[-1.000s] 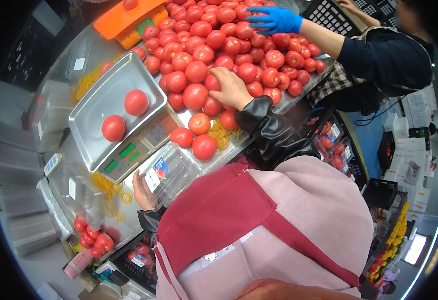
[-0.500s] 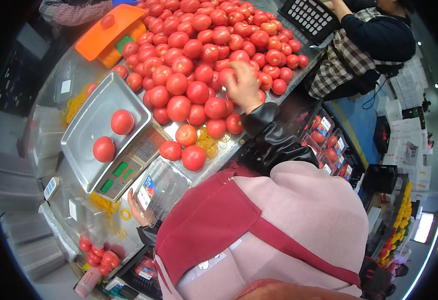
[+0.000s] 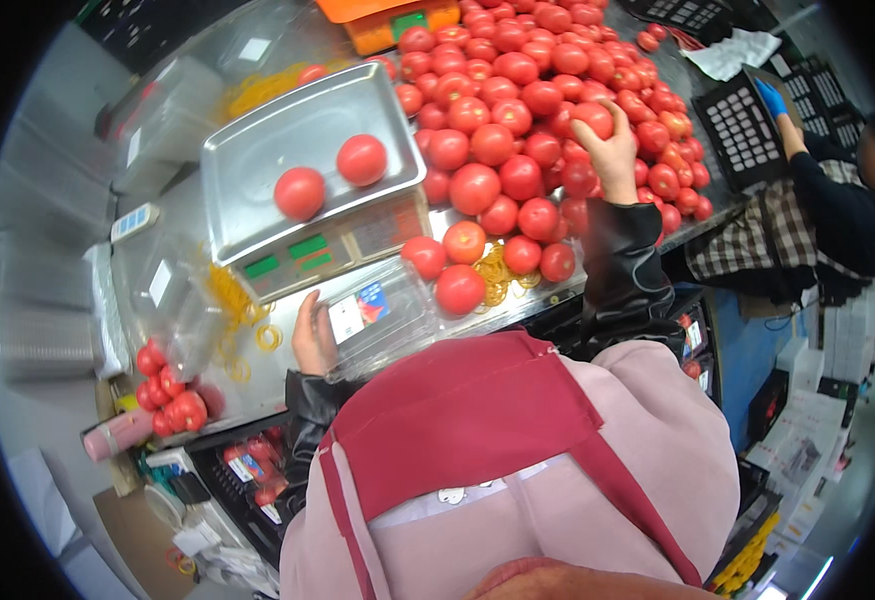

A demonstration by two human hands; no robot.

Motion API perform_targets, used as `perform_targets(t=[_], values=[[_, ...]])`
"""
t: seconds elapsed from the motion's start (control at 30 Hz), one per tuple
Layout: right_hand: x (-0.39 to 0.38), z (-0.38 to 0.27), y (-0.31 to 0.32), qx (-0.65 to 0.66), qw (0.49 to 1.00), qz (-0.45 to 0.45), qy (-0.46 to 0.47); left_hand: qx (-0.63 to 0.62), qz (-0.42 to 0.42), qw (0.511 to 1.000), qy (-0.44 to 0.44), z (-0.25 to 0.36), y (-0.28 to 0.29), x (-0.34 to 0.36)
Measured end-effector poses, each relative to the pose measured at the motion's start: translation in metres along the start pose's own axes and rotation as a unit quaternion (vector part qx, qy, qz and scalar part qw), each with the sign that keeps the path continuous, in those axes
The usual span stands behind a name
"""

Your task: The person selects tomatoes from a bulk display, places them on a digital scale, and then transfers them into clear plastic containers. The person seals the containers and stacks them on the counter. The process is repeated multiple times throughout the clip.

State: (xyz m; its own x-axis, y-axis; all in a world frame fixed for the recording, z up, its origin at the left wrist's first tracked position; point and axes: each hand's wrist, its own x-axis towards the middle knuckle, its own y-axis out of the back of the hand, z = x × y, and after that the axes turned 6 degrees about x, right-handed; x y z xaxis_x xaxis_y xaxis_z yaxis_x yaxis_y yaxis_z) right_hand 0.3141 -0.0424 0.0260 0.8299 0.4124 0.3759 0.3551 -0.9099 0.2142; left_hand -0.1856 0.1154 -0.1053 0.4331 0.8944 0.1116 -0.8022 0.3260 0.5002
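My right hand [image 3: 613, 158] reaches over the heap of tomatoes [image 3: 518, 180], its fingers wrapped round a red tomato [image 3: 594, 120]. At the table's near edge, my left hand [image 3: 315, 338] grips the side of a clear plastic box [image 3: 398, 318] that bears a printed label. The box lies tilted in front of the scale [image 3: 293, 262]. Two tomatoes [image 3: 300, 193] rest on the scale's metal tray [image 3: 258, 130]. Several loose tomatoes [image 3: 460, 290] and a pile of yellow rubber bands [image 3: 498, 275] lie between the box and the heap.
Stacks of clear boxes [image 3: 43, 290] stand at the left, with more rubber bands [image 3: 270, 337] near the scale. Bagged tomatoes [image 3: 173, 395] sit by a pink bottle [image 3: 118, 435]. An orange container [image 3: 388, 20] is at the back. A person [image 3: 788, 220] with a blue glove handles a black crate [image 3: 743, 130].
The view has turned, so the scene sits rotated. My right hand has gone from touching the heap to holding a tomato at it. My left hand still holds the box.
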Motion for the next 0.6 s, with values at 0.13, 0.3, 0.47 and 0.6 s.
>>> perform_targets(t=[0.13, 0.3, 0.47, 0.6], values=[[-0.046, -0.063, -0.111, -0.045, 0.964, -0.192, 0.178, 0.047, -0.014, 0.999, 0.011, 0.016, 0.005, 0.002], [-0.086, -0.056, -0.192, -0.029, 0.948, -0.211, 0.236, 0.047, -0.013, 0.999, 0.016, 0.021, 0.007, 0.0], [-0.09, -0.044, -0.167, -0.04, 0.956, -0.219, 0.192, 0.049, 0.008, 0.999, 0.017, 0.024, 0.011, -0.005], [-0.085, -0.022, -0.14, 0.009, 0.98, -0.161, 0.116, 0.051, 0.006, 0.999, 0.003, 0.024, 0.008, -0.002]])
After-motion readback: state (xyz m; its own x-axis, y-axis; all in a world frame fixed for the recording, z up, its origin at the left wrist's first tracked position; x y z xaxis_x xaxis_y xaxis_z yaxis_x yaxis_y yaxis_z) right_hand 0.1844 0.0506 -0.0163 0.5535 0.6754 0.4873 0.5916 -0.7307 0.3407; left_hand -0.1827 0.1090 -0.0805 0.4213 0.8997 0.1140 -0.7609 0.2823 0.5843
